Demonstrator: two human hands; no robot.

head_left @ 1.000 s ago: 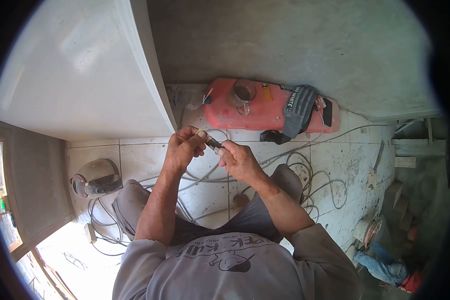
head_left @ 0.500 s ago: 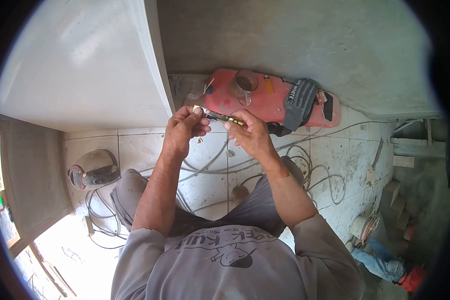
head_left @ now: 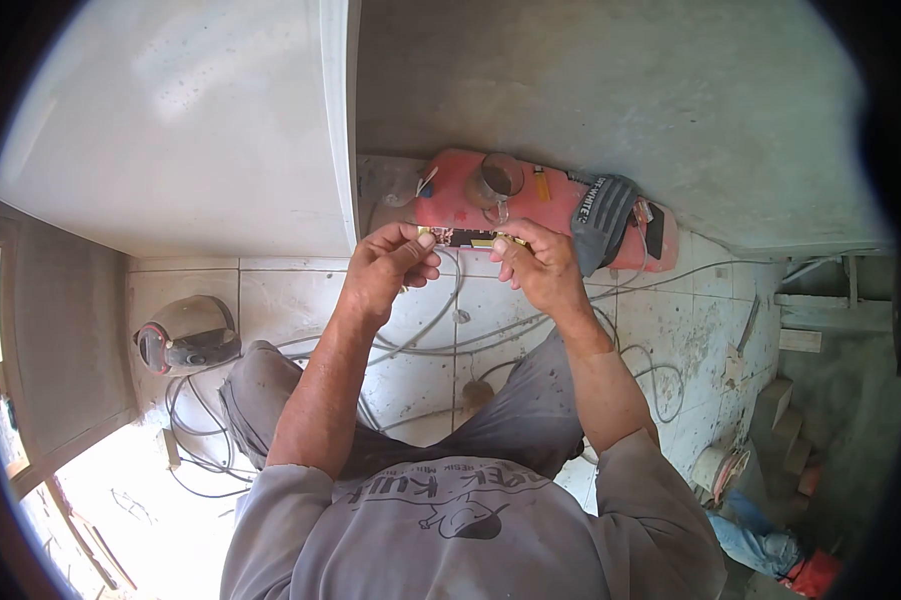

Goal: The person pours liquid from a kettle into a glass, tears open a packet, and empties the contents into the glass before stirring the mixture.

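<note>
A small dark strip with pale and yellowish ends (head_left: 462,238) is stretched level between my two hands; what it is I cannot make out. My left hand (head_left: 390,265) pinches its left end between thumb and fingers. The right end is pinched in my right hand (head_left: 542,262). Just beyond the strip lies a red case (head_left: 455,205), bearing a glass mug with brown contents (head_left: 498,178), a yellow lighter (head_left: 541,184) and a grey cloth with white lettering (head_left: 602,215).
A dusty power tool (head_left: 192,333) rests on the tiled floor at the left. Cables (head_left: 440,345) snake around my legs. A large pale panel (head_left: 220,130) rises at the upper left. Wooden blocks (head_left: 785,430) and blue cloth (head_left: 755,530) lie at the right.
My hands have moved slightly apart and to the right. The strip between them is now straighter and shows more of its dark face. The view has shifted a little.
</note>
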